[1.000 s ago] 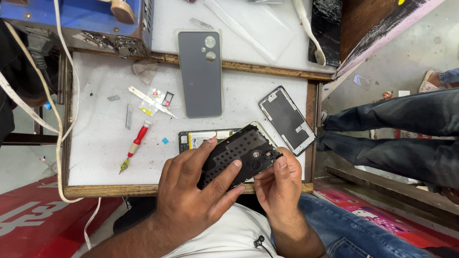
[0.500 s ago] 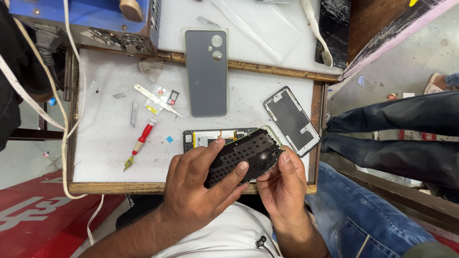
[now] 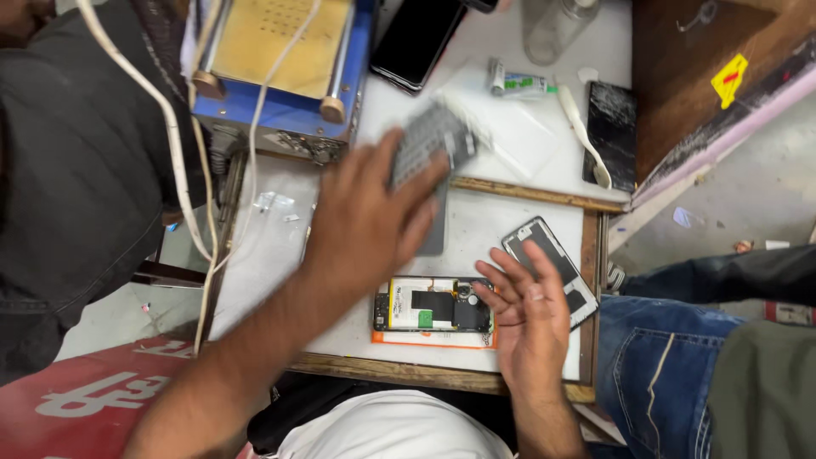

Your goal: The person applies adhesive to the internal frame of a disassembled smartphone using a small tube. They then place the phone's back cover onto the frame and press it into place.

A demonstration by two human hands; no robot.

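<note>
Two hands are over the white bench (image 3: 510,234). The left hand (image 3: 370,225) is stretched toward twelve o'clock, its fingers clamped on a dark perforated phone cover (image 3: 429,144), blurred in motion, which sits at the fingertips above the bench's far wooden edge. The right hand (image 3: 531,319) hangs open and empty at five o'clock, fingers spread, just beside an opened phone (image 3: 433,306) that lies flat on an orange mat (image 3: 433,340), its battery and boards exposed. To my eye the cover is being carried off to the far shelf, away from the opened phone; setting it down would call for a bare spot between the blue machine (image 3: 272,72) at eleven o'clock and the clear bottle (image 3: 552,25) at one o'clock. A loose screen (image 3: 552,255) lies at three o'clock of the opened phone, partly under the right fingers.
</note>
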